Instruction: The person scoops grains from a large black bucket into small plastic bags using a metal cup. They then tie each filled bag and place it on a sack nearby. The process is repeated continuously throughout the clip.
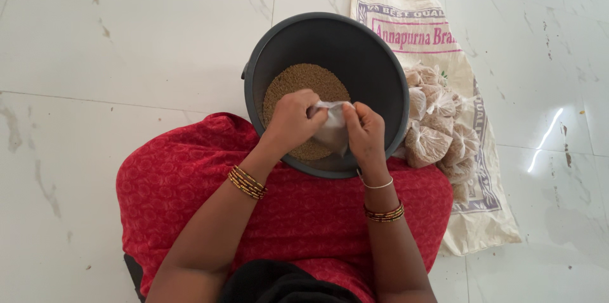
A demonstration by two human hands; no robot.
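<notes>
Above the grey tub (380, 68), a small clear bag (331, 126) is pinched closed-fingered by left hand (293, 119) and right hand (366, 130); grain (298, 81) could apparently spill if the grip slackens.

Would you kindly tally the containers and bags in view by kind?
Grey bucket with grain: 1
Small clear bag held by both hands: 1
Printed white sack on the floor: 1
Pile of filled bags: 1, bags too bunched to count
Total: 4

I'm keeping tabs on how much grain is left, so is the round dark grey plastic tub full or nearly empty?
Nearly empty. The round dark grey plastic tub holds only a shallow layer of brown grain on its bottom; its inner walls show bare above.
</notes>
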